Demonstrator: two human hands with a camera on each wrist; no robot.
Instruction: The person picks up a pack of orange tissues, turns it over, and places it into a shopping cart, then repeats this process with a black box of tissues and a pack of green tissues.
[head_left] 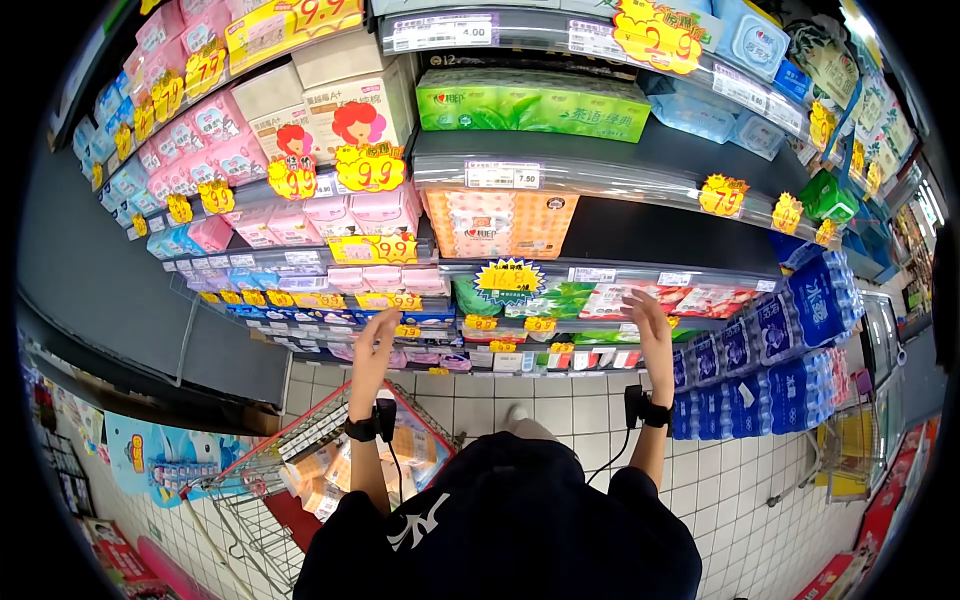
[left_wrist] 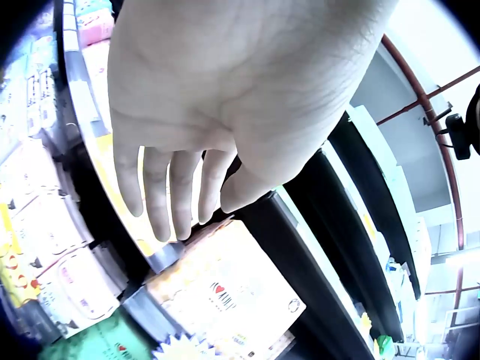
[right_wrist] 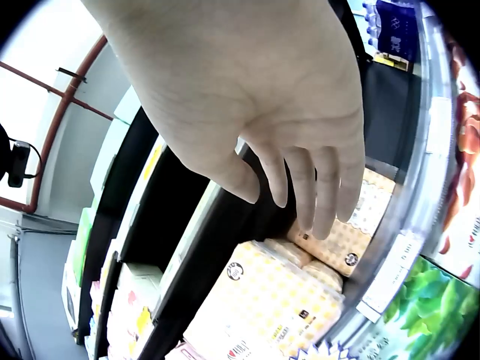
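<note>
Both hands are raised in front of the store shelves with nothing in them. In the head view my left hand [head_left: 372, 352] is at the left, fingers extended toward the shelf. My right hand [head_left: 653, 338] reaches forward at the right, its fingers loosely bent. Between and beyond them, an orange-and-white checked tissue pack [head_left: 500, 225] stands on the middle shelf. The left wrist view has the left fingers [left_wrist: 180, 195] overlapping the shelf edge just above this pack. Under the right fingertips in the right wrist view, a second checked pack [right_wrist: 371, 202] lies deeper on the shelf.
A shopping cart [head_left: 245, 520] with several orange packs [head_left: 320, 475] stands at my left. Blue wrapped bottle packs [head_left: 755, 400] are stacked on the floor at right. A green tissue pack [head_left: 535, 103] sits one shelf higher; pink packs [head_left: 205, 150] fill the left shelves.
</note>
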